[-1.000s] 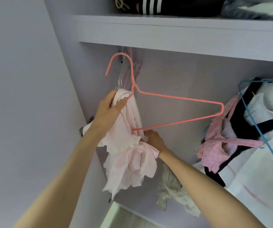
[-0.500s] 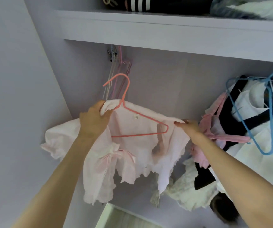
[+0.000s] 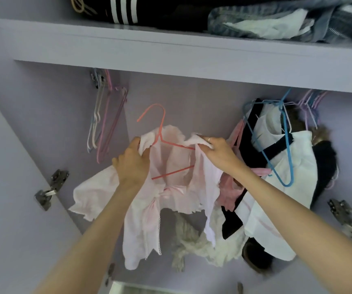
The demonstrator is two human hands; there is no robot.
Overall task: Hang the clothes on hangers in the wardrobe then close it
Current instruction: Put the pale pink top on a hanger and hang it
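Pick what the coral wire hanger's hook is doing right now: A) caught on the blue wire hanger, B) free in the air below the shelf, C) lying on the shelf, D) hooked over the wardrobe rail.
B: the coral wire hanger has its hook in open air below the lilac shelf, while the left hand and right hand grip the pale pink blouse draped on it.
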